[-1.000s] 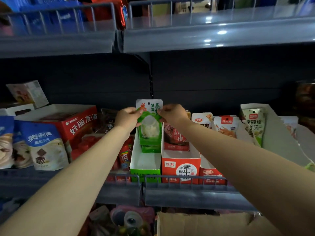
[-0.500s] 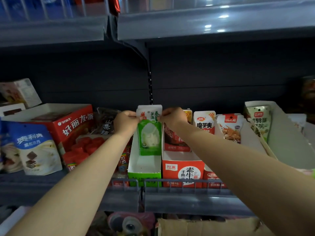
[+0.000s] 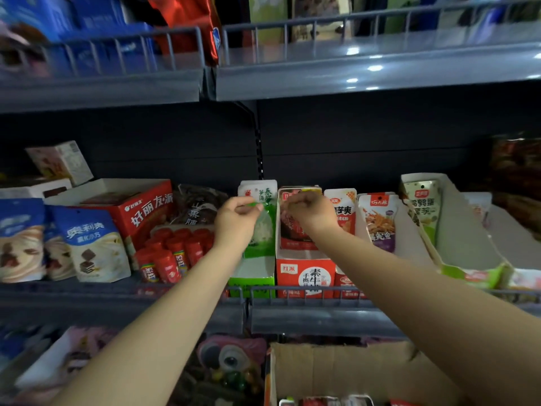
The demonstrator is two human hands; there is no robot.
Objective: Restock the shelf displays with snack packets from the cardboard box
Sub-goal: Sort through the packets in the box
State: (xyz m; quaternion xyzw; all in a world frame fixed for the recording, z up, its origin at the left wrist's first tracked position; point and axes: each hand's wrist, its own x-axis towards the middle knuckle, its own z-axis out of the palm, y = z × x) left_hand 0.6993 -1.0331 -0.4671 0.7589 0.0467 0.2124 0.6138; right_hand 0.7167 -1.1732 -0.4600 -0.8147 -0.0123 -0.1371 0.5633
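Dim grey shelving at mid-frame holds the green-and-white snack packet (image 3: 259,221) upright in its green display tray (image 3: 252,278), the left hand (image 3: 237,219) pinching it, the right hand (image 3: 310,213) curled just beside it, while the cardboard box (image 3: 336,370) at lower right apparently holds more packets to shelve.

The red carton (image 3: 146,212) reads "好丽友·派"; the blue pouch (image 3: 90,244) reads "奥利奥".

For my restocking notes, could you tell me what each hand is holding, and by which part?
The left hand pinches the green packet near its top; the right hand holds nothing.
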